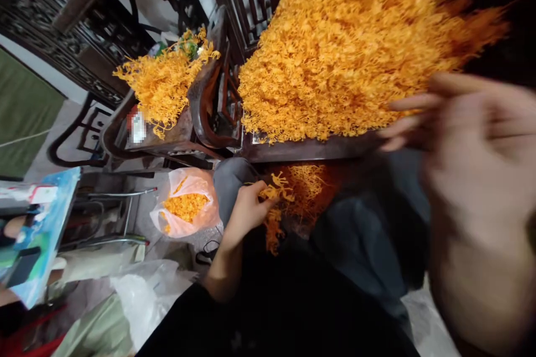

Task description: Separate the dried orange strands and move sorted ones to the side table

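Note:
My left hand (pixel 247 209) is closed around a small branching orange piece (pixel 281 185), which looks like moulded plastic with thin limbs. More orange strands (pixel 274 228) hang just below those fingers, over my lap. My right hand (pixel 477 139) is large and blurred at the right. Its fingers reach out, somewhat apart, toward the front edge of a big heap of similar orange pieces (pixel 343 56). I see nothing between them, and cannot tell whether they touch the heap. Beneath the seat edge, between my knees, lie more orange pieces (pixel 307 189).
The heap rests on a dark carved wooden bench (pixel 301 150). A smaller orange pile (pixel 163 86) sits on a neighbouring wooden seat. On the floor to the left stands a pinkish plastic bag (pixel 201 220) with orange bits inside. Another person's hand (pixel 14 227) is near a blue board (pixel 62 195).

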Action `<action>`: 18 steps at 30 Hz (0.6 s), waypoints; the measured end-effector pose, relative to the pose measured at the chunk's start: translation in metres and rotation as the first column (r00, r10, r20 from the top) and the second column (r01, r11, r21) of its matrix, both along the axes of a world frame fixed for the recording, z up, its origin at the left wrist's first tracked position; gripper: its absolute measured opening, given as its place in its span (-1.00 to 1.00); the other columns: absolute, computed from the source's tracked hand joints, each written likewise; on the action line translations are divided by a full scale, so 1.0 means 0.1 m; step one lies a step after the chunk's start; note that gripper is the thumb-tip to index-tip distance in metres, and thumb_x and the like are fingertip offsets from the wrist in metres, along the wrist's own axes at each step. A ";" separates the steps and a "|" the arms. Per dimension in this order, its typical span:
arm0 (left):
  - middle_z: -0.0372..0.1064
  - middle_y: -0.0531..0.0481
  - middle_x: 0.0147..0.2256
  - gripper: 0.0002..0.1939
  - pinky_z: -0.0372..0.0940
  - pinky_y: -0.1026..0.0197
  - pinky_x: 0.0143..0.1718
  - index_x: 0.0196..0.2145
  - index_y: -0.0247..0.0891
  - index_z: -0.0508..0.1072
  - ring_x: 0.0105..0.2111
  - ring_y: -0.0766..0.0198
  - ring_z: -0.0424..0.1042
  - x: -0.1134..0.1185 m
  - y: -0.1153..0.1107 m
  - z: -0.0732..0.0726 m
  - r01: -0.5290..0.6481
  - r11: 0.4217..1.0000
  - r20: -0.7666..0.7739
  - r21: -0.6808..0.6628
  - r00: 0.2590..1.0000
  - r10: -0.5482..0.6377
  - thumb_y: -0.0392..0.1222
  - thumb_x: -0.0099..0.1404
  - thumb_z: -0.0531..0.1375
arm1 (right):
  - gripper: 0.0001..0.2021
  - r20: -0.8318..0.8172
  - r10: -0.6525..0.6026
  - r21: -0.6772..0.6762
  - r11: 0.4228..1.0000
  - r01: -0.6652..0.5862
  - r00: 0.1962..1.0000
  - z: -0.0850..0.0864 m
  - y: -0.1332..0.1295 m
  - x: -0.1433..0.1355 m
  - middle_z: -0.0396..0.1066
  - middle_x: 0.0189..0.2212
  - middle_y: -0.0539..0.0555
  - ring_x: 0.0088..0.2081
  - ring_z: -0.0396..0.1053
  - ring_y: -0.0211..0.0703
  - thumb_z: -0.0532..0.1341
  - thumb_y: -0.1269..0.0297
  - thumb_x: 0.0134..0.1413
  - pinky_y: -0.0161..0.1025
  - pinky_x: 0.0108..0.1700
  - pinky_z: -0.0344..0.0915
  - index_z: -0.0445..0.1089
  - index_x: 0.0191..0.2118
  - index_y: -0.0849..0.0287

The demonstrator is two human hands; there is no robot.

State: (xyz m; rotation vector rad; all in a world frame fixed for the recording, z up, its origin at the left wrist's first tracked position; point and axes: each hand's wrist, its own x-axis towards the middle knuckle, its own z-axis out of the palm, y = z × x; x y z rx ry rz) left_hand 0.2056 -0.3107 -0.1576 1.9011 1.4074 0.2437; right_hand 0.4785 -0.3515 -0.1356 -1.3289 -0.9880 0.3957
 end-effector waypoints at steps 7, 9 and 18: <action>0.44 0.05 -0.46 -0.82 0.14 0.23 -0.35 -0.40 -0.23 0.44 -0.45 0.28 0.35 0.23 0.01 0.08 0.145 0.986 -0.029 0.076 0.989 -0.143 -0.12 0.31 0.28 | -0.61 0.295 0.594 -0.268 0.803 -0.532 0.748 -0.22 0.14 -0.51 0.38 -0.41 0.05 -0.40 0.33 -0.20 0.23 -0.08 0.31 -0.21 -0.33 0.24 0.55 -0.14 0.19; 0.47 0.05 -0.43 -0.87 0.17 0.24 -0.32 -0.38 -0.23 0.45 -0.41 0.28 0.38 0.26 0.05 0.13 0.125 0.988 0.002 0.088 0.992 -0.126 -0.17 0.30 0.27 | -0.58 0.212 0.517 -0.163 0.855 -0.492 0.829 -0.24 0.26 -0.51 0.29 -0.53 0.01 -0.46 0.25 -0.24 0.20 -0.05 0.34 -0.21 -0.35 0.17 0.47 -0.42 0.15; 0.27 0.18 -0.61 -0.67 0.05 0.33 -0.64 -0.39 -0.24 0.38 -0.68 0.44 0.18 0.23 0.05 0.00 -0.139 0.951 0.313 -0.276 0.923 0.225 0.04 0.20 0.38 | -0.65 -0.255 0.195 -0.174 0.954 -0.243 0.947 -0.21 0.17 0.00 0.55 -0.19 0.11 -0.53 0.34 -0.23 0.10 -0.02 0.39 -0.21 -0.53 0.19 0.35 0.14 0.02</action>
